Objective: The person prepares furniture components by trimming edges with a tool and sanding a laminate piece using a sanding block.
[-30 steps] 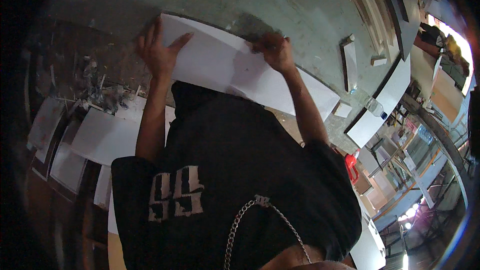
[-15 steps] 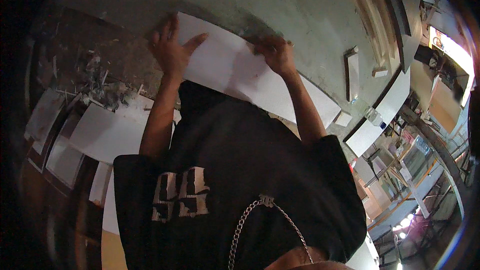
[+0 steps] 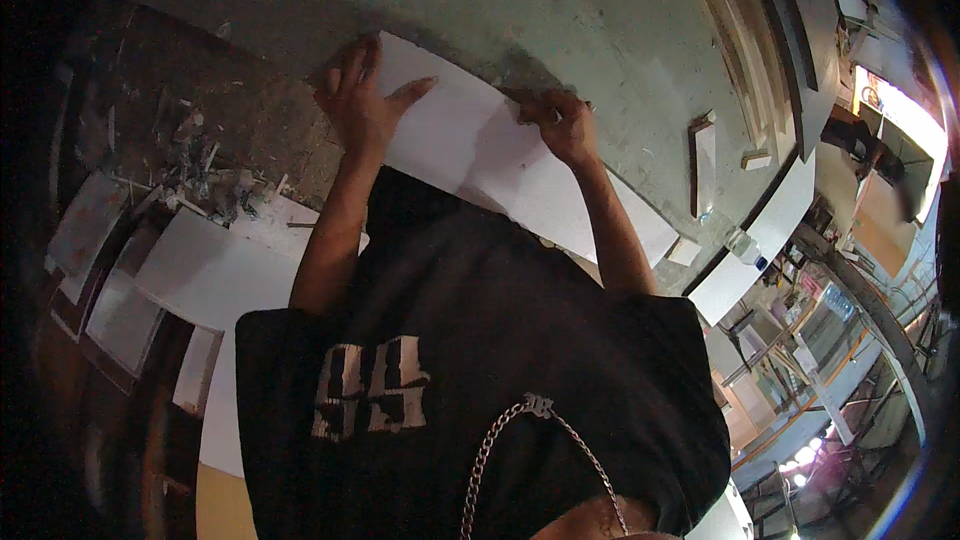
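A long white board [image 3: 455,125] lies slanting in front of my body, its far end at the upper left. My left hand [image 3: 362,110] grips that end, the fingers along the short edge and the thumb stretched over the white face. At the board's far long edge my right hand [image 3: 565,128] is closed, fingers curled and fingertips at the edge. Whatever it pinches is dark and too small to make out. My shirt hides part of the board's near edge.
Scraps and shavings [image 3: 235,190] litter the left side near white panels [image 3: 215,265]. To the right are a narrow offcut [image 3: 704,168], a small block [image 3: 756,160], a clear bottle [image 3: 745,248] on a white panel [image 3: 725,285], and long curved strips [image 3: 745,50].
The view has shifted slightly, so the scene's left part appears a little further right and lower. Both hands keep their places on the board.
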`<act>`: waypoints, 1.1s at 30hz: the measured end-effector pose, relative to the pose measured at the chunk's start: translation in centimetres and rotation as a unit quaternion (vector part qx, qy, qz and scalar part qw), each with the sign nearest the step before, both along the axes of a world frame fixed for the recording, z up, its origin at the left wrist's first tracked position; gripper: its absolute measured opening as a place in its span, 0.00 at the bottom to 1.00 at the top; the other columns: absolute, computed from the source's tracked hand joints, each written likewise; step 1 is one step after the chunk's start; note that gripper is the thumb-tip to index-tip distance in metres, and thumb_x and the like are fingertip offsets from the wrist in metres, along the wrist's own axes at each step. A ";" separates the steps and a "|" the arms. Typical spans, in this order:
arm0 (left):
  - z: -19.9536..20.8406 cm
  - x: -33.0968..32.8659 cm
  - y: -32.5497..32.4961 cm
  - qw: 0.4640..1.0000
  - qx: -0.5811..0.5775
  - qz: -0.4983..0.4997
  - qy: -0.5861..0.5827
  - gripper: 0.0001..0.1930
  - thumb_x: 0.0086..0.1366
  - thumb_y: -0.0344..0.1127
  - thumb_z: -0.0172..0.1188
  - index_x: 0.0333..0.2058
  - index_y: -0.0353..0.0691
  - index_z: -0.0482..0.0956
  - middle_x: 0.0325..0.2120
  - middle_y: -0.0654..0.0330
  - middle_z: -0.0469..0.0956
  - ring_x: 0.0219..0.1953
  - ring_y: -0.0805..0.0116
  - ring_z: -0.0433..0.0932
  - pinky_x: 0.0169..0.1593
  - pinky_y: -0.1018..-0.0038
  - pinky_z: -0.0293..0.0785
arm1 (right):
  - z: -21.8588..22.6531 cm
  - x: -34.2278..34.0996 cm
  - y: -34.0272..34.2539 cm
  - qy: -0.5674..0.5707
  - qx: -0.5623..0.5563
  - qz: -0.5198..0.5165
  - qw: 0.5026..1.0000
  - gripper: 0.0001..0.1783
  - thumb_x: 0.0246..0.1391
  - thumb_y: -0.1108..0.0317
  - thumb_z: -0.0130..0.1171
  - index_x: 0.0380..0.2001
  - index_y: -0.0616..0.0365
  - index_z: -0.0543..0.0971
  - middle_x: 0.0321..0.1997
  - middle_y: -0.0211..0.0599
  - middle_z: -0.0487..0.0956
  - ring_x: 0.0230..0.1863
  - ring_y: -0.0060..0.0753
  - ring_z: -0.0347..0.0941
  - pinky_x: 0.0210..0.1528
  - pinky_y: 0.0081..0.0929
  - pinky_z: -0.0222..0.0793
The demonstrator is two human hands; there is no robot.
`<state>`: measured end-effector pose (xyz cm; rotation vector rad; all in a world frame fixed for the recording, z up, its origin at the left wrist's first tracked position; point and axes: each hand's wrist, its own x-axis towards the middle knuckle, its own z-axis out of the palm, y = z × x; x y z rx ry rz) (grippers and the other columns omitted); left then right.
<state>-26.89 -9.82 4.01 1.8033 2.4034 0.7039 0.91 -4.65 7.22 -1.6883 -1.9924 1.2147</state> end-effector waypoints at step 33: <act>0.7 0.4 0.0 1.000 -0.007 -0.008 0.017 0.48 0.45 0.75 0.61 0.58 0.46 0.75 0.53 0.59 0.75 0.50 0.52 0.71 0.56 0.48 0.61 | -1.5 -1.8 1.7 -0.029 0.089 0.102 0.990 0.07 0.50 0.74 0.57 0.26 0.56 0.84 0.27 0.34 0.84 0.33 0.32 0.82 0.39 0.30 0.76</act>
